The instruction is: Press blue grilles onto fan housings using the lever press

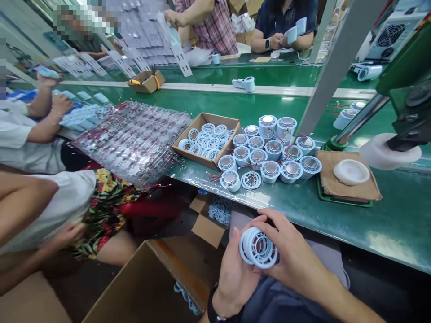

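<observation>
In front of my lap, a light-blue round plastic housing (pixel 245 247) is held between both hands. My left hand (pixel 235 273) is wrapped round its left side and underside. Fingers of my right hand (pixel 286 242) curl over its top and right side, on the spoked light-blue ring (pixel 268 261) at its open end. Whether the ring is fully seated I cannot tell. On the bench ahead stand several similar light-blue housings (pixel 270 170) with silvery round discs and red and black wires. A loose spoked ring (pixel 251 180) lies near the bench edge.
A cardboard box (pixel 183 151) of light-blue rings stands beside wired parts on clear plastic (pixel 131 143). Right is a press with a white head (pixel 387 152) above a white round seat (pixel 351 172). A large open carton (pixel 134 278) stands below left. Co-workers sit left and across the green bench (pixel 397 220).
</observation>
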Action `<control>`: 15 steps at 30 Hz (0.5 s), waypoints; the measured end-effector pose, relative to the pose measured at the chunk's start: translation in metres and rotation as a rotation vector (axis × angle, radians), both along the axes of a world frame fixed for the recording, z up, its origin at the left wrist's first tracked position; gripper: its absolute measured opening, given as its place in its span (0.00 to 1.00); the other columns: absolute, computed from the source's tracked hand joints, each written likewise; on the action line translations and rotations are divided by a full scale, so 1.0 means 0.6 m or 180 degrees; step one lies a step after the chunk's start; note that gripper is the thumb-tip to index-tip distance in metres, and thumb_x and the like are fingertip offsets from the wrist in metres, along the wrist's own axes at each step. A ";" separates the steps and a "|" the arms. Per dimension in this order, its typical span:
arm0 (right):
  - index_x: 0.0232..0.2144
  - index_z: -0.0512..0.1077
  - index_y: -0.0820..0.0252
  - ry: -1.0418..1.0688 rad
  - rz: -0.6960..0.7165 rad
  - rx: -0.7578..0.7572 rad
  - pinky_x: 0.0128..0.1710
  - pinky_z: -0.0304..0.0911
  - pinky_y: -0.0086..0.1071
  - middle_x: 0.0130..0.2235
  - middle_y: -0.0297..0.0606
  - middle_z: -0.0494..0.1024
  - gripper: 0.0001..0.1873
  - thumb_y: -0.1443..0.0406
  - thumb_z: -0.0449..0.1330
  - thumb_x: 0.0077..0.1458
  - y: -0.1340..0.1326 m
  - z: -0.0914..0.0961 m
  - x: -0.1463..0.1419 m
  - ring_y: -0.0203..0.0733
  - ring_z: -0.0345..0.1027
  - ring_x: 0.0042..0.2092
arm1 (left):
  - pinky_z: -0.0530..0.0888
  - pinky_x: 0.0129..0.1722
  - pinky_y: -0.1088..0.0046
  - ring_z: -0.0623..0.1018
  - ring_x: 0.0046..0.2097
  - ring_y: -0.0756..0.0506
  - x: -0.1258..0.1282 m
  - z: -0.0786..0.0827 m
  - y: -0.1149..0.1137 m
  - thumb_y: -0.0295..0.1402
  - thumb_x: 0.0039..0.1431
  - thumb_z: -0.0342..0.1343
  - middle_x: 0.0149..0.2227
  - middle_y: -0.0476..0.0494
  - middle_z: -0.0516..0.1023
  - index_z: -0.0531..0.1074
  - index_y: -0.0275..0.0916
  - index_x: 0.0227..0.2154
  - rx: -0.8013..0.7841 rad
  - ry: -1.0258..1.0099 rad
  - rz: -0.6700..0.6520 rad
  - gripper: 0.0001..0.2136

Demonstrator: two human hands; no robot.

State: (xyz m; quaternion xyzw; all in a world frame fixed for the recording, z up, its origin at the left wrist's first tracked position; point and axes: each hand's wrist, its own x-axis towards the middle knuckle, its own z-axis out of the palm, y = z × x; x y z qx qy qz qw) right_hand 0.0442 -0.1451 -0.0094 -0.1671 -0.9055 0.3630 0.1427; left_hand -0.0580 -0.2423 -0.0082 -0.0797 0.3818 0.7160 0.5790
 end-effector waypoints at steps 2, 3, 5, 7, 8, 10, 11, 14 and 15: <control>0.54 0.66 0.55 -0.0008 -0.0049 0.0013 0.59 0.62 0.54 0.61 0.50 0.63 0.33 0.68 0.69 0.45 0.002 0.002 0.003 0.58 0.58 0.63 | 0.74 0.40 0.68 0.78 0.46 0.39 0.004 0.004 0.001 0.53 0.48 0.65 0.47 0.37 0.81 0.79 0.37 0.47 0.0080 -0.0090 0.0019 0.29; 0.54 0.66 0.55 -0.0011 -0.0055 0.0019 0.59 0.62 0.54 0.61 0.51 0.63 0.33 0.68 0.69 0.45 0.003 0.004 0.004 0.58 0.59 0.63 | 0.74 0.40 0.68 0.78 0.46 0.39 0.007 0.004 0.001 0.52 0.48 0.66 0.46 0.38 0.82 0.79 0.37 0.46 0.0095 -0.0070 0.0071 0.27; 0.55 0.65 0.56 0.0030 -0.0035 0.0015 0.60 0.62 0.53 0.60 0.51 0.64 0.34 0.69 0.69 0.45 0.004 0.006 0.008 0.57 0.59 0.63 | 0.75 0.43 0.68 0.79 0.44 0.41 0.014 0.003 0.001 0.47 0.47 0.69 0.41 0.40 0.83 0.81 0.38 0.40 0.0046 0.0026 0.0186 0.21; 0.59 0.61 0.55 0.0157 0.0021 -0.0052 0.61 0.62 0.51 0.61 0.52 0.64 0.40 0.70 0.70 0.45 0.004 0.006 0.014 0.56 0.58 0.64 | 0.76 0.43 0.68 0.80 0.39 0.43 0.019 0.003 0.001 0.44 0.46 0.70 0.35 0.43 0.83 0.82 0.39 0.37 -0.0009 0.0089 0.0234 0.17; 0.62 0.57 0.54 0.0247 0.0076 -0.0138 0.61 0.62 0.49 0.62 0.51 0.63 0.44 0.70 0.71 0.45 0.004 0.006 0.018 0.56 0.57 0.65 | 0.76 0.42 0.68 0.80 0.36 0.44 0.021 0.004 0.001 0.44 0.47 0.70 0.33 0.44 0.83 0.82 0.39 0.37 0.0013 0.0103 0.0225 0.16; 0.65 0.50 0.50 0.0471 0.0148 -0.0426 0.62 0.62 0.44 0.64 0.50 0.60 0.52 0.66 0.73 0.44 0.003 0.002 0.027 0.53 0.55 0.66 | 0.78 0.37 0.69 0.80 0.33 0.45 0.022 0.008 0.001 0.44 0.50 0.67 0.33 0.43 0.83 0.81 0.39 0.39 0.0178 0.0127 0.0152 0.16; 0.66 0.48 0.48 0.0598 0.0131 -0.0604 0.63 0.61 0.42 0.65 0.48 0.59 0.54 0.62 0.74 0.45 0.001 0.000 0.031 0.52 0.55 0.67 | 0.78 0.35 0.70 0.80 0.32 0.45 0.021 0.011 0.001 0.45 0.52 0.66 0.33 0.42 0.83 0.81 0.39 0.40 0.0312 0.0149 0.0104 0.17; 0.65 0.50 0.44 0.0962 -0.0105 -0.1103 0.64 0.59 0.39 0.65 0.44 0.59 0.49 0.51 0.70 0.47 -0.006 -0.009 0.040 0.49 0.55 0.67 | 0.79 0.31 0.70 0.81 0.34 0.44 0.019 0.017 -0.001 0.46 0.58 0.60 0.36 0.40 0.83 0.79 0.38 0.44 0.0710 0.0258 0.0026 0.18; 0.64 0.53 0.43 0.1064 -0.0182 -0.1232 0.64 0.59 0.38 0.64 0.43 0.60 0.45 0.50 0.69 0.49 -0.008 -0.012 0.041 0.48 0.56 0.67 | 0.79 0.31 0.70 0.81 0.34 0.44 0.018 0.018 -0.001 0.46 0.59 0.59 0.36 0.40 0.83 0.78 0.39 0.44 0.0777 0.0289 0.0010 0.18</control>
